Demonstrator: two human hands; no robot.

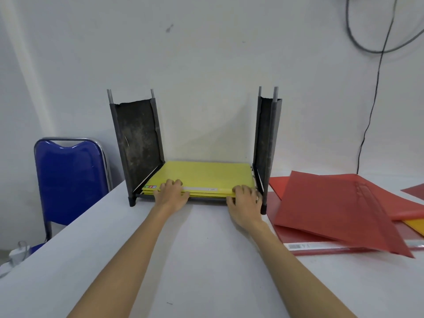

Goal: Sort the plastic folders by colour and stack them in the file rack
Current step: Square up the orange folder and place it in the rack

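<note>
I see the yellow folders (202, 177) stacked flat on the bottom of the rack (137, 143), which stands on the table (183, 260) against the wall. My left hand (171, 195) and right hand (244, 203) both rest on the stack's front edge, fingers (174, 182) curled over it and grasping the folders. Red folders (339, 210) lie loosely piled on the table just right of the rack.

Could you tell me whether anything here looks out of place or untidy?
Yes: the red folders right of the rack lie fanned askew, with a yellow folder mixed in under them. The rack's panels look worn.
</note>
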